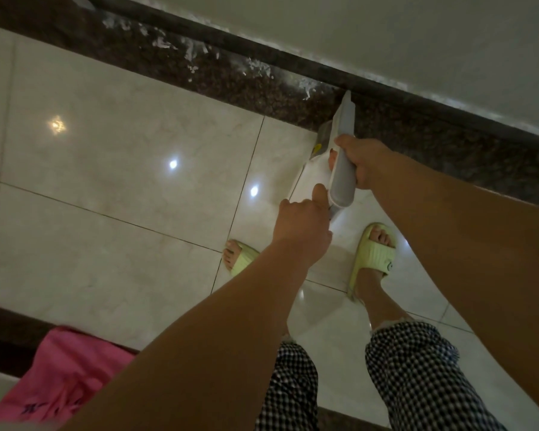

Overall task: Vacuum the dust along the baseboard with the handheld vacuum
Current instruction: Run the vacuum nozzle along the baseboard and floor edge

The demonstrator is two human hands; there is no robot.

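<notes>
I have the handheld vacuum [336, 157] out in front of me at about one o'clock, nose down, its narrow nozzle tip touching the floor right where the dark stone border strip [199, 73] meets the baseboard [386, 85]. My right hand [371, 164] grips the grey handle, fingers curled round it from the far side, thumb over the top. My left hand [302, 225] sits at the rear end of the body with its fingers curled; the thumb presses against the white casing, but I cannot tell whether the rest pinch anything or just steady it.

The white scraps of dust [181, 42] lie scattered along the border from roughly eleven to twelve o'clock, so most of the run is still to my left of the nozzle; I judge the job is only partly done.

The vacuum looks like rigid, smooth plastic, light enough for one hand, though nose-heavy when tilted like this. The handle loop is the place to hold it; the glossy body would likely slip. I would keep the tip low and slide it left along the baseboard, since the scraps look light and may scatter if knocked.

My feet in pale green slippers [374, 253] stand on the glossy tiles [106, 181] at six o'clock, and a pink cloth [59, 368] lies at eight
</notes>
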